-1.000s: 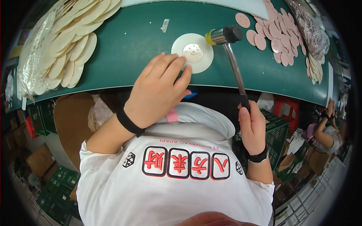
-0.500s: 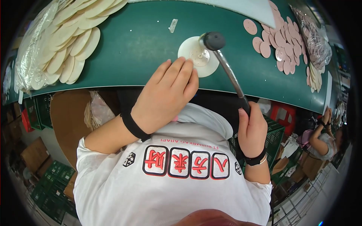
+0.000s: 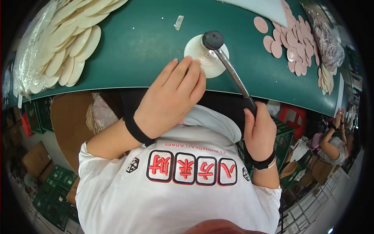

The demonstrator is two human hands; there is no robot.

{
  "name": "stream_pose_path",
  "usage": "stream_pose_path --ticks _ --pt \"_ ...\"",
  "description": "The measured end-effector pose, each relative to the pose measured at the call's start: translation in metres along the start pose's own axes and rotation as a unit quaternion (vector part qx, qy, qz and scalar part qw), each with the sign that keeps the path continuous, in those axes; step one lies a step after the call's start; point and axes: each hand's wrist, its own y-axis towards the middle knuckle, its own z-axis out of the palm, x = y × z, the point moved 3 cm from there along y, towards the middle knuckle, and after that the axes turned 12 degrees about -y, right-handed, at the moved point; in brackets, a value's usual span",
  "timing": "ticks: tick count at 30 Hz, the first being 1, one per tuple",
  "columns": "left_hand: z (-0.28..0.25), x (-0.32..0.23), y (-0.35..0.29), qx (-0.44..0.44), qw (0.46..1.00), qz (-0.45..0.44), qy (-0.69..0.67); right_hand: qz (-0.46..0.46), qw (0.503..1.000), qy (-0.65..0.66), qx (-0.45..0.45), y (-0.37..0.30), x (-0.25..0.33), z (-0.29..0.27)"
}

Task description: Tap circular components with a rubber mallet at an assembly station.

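My right hand (image 3: 260,134) is wrapped round the black grip of a mallet (image 3: 231,72) with a metal shaft and a black round head. The head is above the upper part of a white round disc (image 3: 216,71) on the green table, hiding part of it. I cannot tell whether they touch. Small marks and a raised centre show on the disc. My left hand (image 3: 167,99) lies palm down with its fingers stretched out, fingertips at the disc's left edge. A black band circles each wrist.
Cream oval pieces (image 3: 83,43) overlap in a pile beside clear plastic at the left. Pink discs (image 3: 296,48) lie at the right, near a plastic bag (image 3: 329,46). A white sheet (image 3: 269,9) and a small strip (image 3: 179,22) are farther back. Another person (image 3: 333,146) is at the far right.
The mallet head has moved a little left over the disc. My left hand keeps its place at the disc's edge, and the view has shifted slightly.
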Motion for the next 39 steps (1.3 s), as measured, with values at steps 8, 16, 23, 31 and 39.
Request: stream_pose_path --ticks 8,16,23,31,39 --pt "0.000 0.002 -0.002 0.010 1.000 -0.005 -0.025 -0.015 1.000 -0.005 0.007 0.005 0.004 0.001" --pt "-0.001 0.001 -0.004 0.014 1.000 0.003 -0.021 -0.035 0.999 -0.011 0.027 0.002 0.004 -0.003" --pt "0.000 0.005 -0.004 0.002 1.000 0.005 -0.029 -0.040 0.998 -0.008 0.037 0.000 -0.001 0.000" --pt "-0.007 0.006 -0.004 -0.005 0.998 -0.006 -0.061 -0.028 0.999 -0.015 0.033 -0.005 -0.003 0.004" --pt "-0.009 0.013 -0.003 0.014 0.993 0.002 -0.114 -0.033 0.999 -0.009 0.005 -0.007 -0.006 -0.002"
